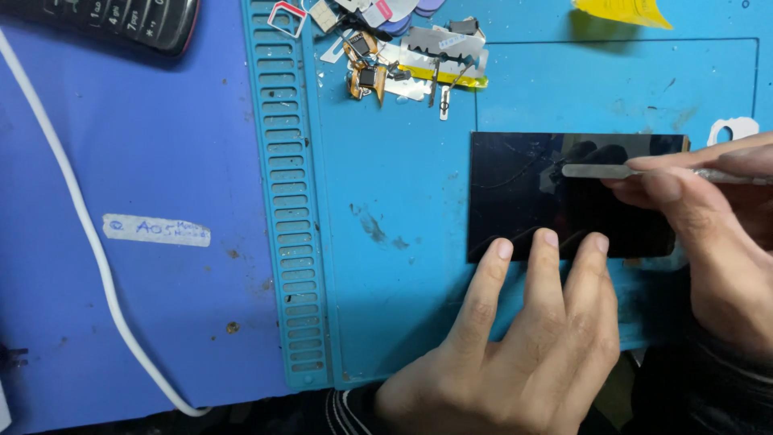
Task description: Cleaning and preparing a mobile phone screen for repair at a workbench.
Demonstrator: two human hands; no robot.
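Observation:
A black glossy phone screen panel [515, 189] lies flat on the teal work mat [386, 161]. My left hand [523, 346] presses three fingertips on the panel's near edge. My right hand [708, 234] comes in from the right and pinches a thin flat metal pry tool [596, 171], whose blade tip rests over the panel's upper right area. The panel's right end is partly hidden by my right hand.
Small metal shields, flex parts and a card tray [403, 56] are heaped at the mat's top. A black keypad phone [121, 20] sits top left. A white cable [80, 234] crosses the blue surface near a white label [157, 230]. Yellow paper [624, 11] lies top right.

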